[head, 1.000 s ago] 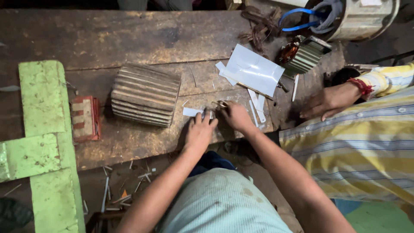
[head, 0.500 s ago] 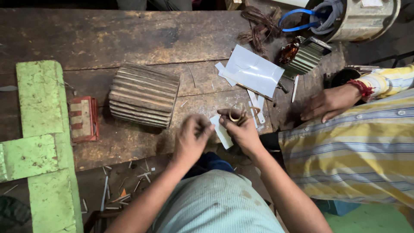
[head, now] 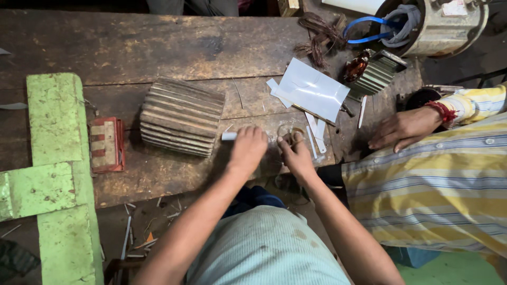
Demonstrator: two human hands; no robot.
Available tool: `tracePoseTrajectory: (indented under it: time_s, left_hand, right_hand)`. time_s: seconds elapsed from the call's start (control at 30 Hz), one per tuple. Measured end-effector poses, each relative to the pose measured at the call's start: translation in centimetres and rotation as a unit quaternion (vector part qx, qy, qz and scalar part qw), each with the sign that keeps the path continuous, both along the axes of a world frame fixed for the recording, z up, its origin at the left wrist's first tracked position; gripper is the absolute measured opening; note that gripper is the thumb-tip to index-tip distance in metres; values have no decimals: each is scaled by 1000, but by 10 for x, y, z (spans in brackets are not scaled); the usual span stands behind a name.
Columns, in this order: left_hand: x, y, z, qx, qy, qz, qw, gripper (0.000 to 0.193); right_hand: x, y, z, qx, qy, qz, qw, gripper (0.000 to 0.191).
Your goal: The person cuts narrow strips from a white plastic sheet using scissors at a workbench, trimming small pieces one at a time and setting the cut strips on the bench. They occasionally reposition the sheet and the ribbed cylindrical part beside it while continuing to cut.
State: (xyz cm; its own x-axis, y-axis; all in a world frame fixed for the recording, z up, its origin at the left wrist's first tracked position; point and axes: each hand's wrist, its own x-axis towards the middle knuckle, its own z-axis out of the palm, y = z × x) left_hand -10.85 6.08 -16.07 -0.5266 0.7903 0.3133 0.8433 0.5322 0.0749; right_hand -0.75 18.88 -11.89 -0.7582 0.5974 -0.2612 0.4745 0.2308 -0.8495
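1. The fingers [head: 252,138] of the left hand [head: 247,150] are curled down over a small white strip [head: 229,136] lying on the tabletop [head: 158,47]. One end of the strip pokes out to the left of the knuckles, just below the middle of the frame. Whether they pinch it or only press on it cannot be told.
2. The right hand [head: 296,153], just right of the left and near it, has its fingers closed narrowly around a small ring of wire [head: 288,133] held at the fingertips, low over the wood.
3. Both forearms run up from the bottom of the frame, over a pale green shirt [head: 264,248].
4. Lower left, short white offcuts [head: 132,232] lie scattered on the floor below the tabletop edge.
5. Left of the hands sits a ribbed grey metal block [head: 182,117], close beside the strip's free end.
6. Further left lies a small red-and-white laminated core [head: 106,143], and beyond it a flaking green frame [head: 50,158] runs down the left edge.
7. Just right of the right hand lie narrow white paper strips [head: 318,134].
8. At right, another person in a yellow striped shirt [head: 438,190] rests a hand [head: 404,129] on the tabletop, a red band at the wrist.
9. Above the hands lies a white sheet [head: 312,88].
10. Upper right: a finned part with a copper winding [head: 372,71], a tangle of brown wire [head: 319,34], and a round motor housing [head: 438,24] with a blue cable.
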Motion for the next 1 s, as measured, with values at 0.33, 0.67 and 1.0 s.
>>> tracePoseTrajectory:
  time_s: [0.33,0.67,1.0]
  left_hand:
    - [43,-47,-34,-11,-164,21,986,47]
    - [59,-46,-44,-58,-93,25,994,60]
    - [52,-36,-31,-35,-124,41,991,45]
  right_hand:
    - [-4,-20,-33,306,-138,177,925,30]
    - [-32,8,-21,297,-104,301,900,29]
    - [-33,4,-15,362,-100,294,879,27]
